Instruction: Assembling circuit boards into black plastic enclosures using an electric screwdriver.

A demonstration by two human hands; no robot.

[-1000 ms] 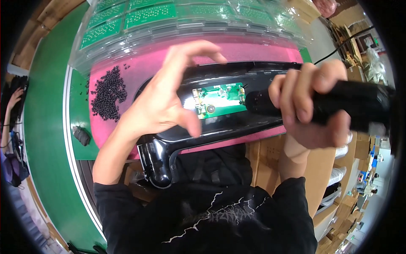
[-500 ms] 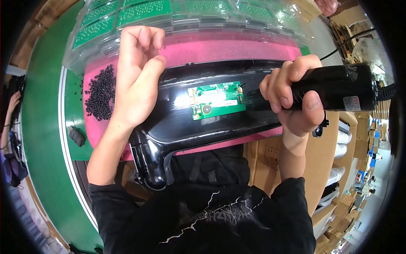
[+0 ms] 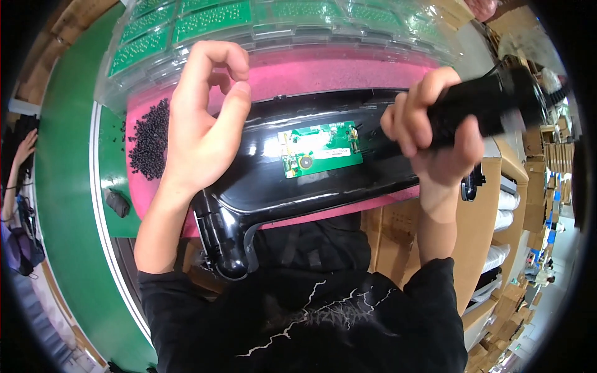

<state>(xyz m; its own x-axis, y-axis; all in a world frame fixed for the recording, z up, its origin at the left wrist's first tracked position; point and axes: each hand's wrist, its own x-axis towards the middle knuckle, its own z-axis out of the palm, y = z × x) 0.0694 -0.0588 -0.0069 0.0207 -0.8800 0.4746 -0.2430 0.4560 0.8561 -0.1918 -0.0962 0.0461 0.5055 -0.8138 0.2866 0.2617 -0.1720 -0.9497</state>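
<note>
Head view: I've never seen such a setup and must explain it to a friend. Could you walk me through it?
There is no robot here: each grip is a person's bare hand. The camera sits on their head and looks down, and its wide lens bends straight edges.

A pink mat lies in front of the person. On it rests a large black shell, with a green board inside. At left is a pile of small black pieces; beyond the mat are clear trays.

The right grip holds a black tool; its front end is hard to see. The left grip is raised with curled fingers; whether it holds anything is unclear.
</note>
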